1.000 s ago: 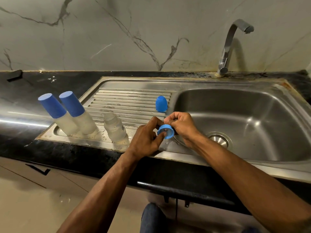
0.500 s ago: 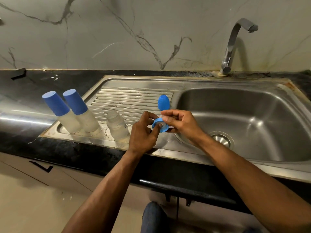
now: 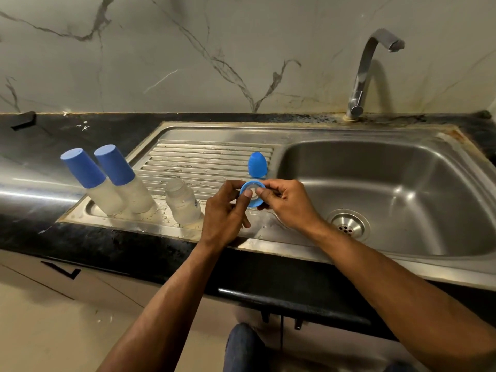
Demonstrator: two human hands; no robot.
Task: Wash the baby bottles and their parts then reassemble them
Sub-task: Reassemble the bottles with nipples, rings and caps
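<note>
Head view, looking down at the sink, and both hands are working one small part: the left hand and right hand each pinch the blue ring by its rim, fingers curled, thumbs pressed close to its clear centre, probably a teat being seated. It's held above the sink's front edge, beside the open bottle. Risk here, I'd say: wet plastic, slick fingers, and that ring could pop loose and drop toward the basin, or the soft teat could seat crooked and leak. Behind it stands a rounded blue cap on the ribbed steel drainer. Two capped bottles, frosted bodies with smooth blue tops, look finished at the left.
</note>
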